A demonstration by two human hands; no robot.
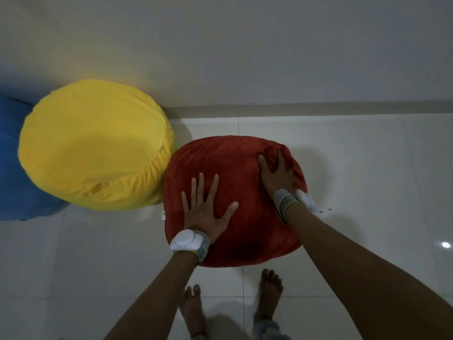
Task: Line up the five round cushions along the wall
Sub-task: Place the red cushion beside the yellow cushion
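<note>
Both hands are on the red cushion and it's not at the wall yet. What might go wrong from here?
1. The red cushion already touches the yellow cushion; pushing on could knock the yellow one out of line.
2. The left hand lies flat and the right hand sits farther forward, so on the glossy floor it may veer and stop short of the wall.

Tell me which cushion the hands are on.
The red cushion: the left hand and right hand both rest on it. The yellow cushion and blue cushion, to its left, go untouched.
</note>
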